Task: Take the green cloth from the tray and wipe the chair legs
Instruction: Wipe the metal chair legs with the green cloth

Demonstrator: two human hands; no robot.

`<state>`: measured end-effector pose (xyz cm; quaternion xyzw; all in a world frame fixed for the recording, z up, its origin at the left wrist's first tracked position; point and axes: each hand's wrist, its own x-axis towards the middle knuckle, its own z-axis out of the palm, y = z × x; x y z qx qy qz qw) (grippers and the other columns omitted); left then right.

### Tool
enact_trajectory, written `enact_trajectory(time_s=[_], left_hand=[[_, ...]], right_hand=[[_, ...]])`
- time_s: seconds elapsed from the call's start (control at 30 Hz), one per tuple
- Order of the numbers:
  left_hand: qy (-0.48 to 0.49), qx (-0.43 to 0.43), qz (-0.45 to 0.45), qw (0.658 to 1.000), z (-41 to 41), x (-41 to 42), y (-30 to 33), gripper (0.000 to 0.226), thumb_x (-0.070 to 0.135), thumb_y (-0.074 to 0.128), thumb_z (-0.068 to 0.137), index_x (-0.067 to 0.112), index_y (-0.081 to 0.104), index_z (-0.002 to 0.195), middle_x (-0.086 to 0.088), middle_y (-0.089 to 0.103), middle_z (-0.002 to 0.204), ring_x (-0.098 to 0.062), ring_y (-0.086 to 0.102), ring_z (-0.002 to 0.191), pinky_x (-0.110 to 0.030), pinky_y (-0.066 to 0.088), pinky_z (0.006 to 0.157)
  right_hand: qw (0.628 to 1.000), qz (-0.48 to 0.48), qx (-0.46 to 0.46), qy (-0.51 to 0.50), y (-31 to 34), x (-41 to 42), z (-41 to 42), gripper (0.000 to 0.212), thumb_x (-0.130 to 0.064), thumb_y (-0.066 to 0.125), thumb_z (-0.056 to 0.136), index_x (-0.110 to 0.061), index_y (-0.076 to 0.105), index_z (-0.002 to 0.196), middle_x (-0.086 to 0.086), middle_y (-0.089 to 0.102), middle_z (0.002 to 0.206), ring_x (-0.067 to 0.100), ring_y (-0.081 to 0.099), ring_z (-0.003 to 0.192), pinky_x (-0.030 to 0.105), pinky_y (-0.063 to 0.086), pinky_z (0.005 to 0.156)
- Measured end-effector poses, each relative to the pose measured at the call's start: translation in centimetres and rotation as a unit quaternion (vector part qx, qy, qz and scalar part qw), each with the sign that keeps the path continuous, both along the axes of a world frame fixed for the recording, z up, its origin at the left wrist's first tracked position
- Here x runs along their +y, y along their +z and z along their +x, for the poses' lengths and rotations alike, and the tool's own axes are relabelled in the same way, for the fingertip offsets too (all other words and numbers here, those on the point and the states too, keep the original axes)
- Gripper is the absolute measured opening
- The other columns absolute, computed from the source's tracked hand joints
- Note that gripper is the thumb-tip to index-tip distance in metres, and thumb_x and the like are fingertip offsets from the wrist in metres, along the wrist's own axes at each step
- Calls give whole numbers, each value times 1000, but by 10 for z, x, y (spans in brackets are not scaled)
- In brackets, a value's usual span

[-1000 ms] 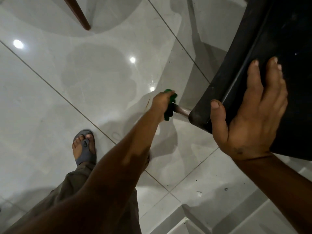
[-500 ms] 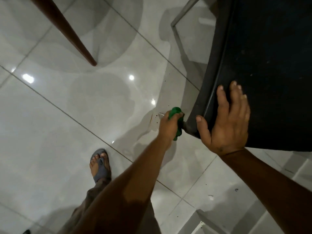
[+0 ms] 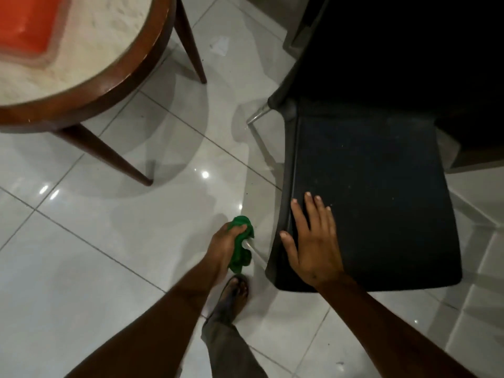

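My left hand grips a crumpled green cloth, pressed around the lower end of the near-left metal chair leg. The black chair stands to the right, its seat seen from above. My right hand lies flat with fingers spread on the seat's front-left corner. A second metal leg shows at the chair's far-left corner. An orange tray sits on the round table at the top left.
The round wooden table with slanted brown legs stands at the upper left. My sandalled foot is just below the cloth. Glossy white floor tiles spread all around. A scrap of paper lies on the floor.
The view has lifted, so the table and tray have come into sight. My left hand has slid the cloth down the chair leg, away from the seat. My right hand stays on the seat.
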<state>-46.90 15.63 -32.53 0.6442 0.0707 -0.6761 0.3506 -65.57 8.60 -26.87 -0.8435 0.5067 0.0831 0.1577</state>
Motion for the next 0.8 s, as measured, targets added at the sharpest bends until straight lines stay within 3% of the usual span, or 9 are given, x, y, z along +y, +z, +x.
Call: enact_trajectory(time_s=[0.07, 0.17, 0.3, 0.53, 0.7, 0.8], left_hand=[[-14, -27, -21, 999, 15, -22, -5, 33, 35, 62, 92, 12, 65, 115, -20, 69, 92, -31, 62, 65, -37, 49, 60], [9, -41, -51, 998, 35, -68, -13, 43, 34, 60, 94, 12, 60, 130, -16, 68, 102, -31, 65, 80, -38, 52, 69], [46, -22, -85, 995, 51, -135, -22, 43, 32, 61, 96, 12, 57, 134, -13, 65, 104, -24, 62, 75, -36, 53, 64], [89, -10, -96, 991, 76, -242, -49, 58, 50, 63, 79, 18, 63, 127, -22, 70, 121, -37, 66, 90, -49, 56, 77], [116, -30, -92, 989, 82, -303, -93, 57, 53, 64, 78, 20, 65, 125, -18, 72, 122, -38, 70, 107, -53, 58, 92], [95, -3, -74, 993, 79, -337, -117, 54, 55, 61, 83, 18, 66, 122, -15, 72, 116, -35, 70, 105, -56, 57, 97]], right_hand=[[1000, 5, -13, 28, -3, -34, 11, 73, -59, 27, 99, -19, 20, 160, 16, 16, 169, 36, 12, 157, 58, 14, 127], [999, 7, -38, 1, -8, -96, 40, 80, -61, 20, 98, -14, 11, 162, 11, 5, 172, 29, -1, 159, 52, 4, 130], [999, -24, -28, -25, -16, -168, 79, 83, -60, 24, 100, -7, 6, 162, 15, -2, 171, 30, -4, 159, 49, 0, 131], [997, -57, -54, -28, -26, -176, 78, 86, -58, 38, 97, -5, 14, 161, 20, 7, 170, 32, 3, 159, 51, 5, 130], [997, -52, -44, -37, -26, -176, 78, 88, -57, 39, 95, -3, 17, 160, 22, 11, 169, 35, 7, 159, 55, 9, 129], [996, -66, -50, -44, -29, -176, 80, 88, -58, 39, 93, -4, 18, 160, 22, 12, 169, 34, 8, 158, 55, 11, 129]])
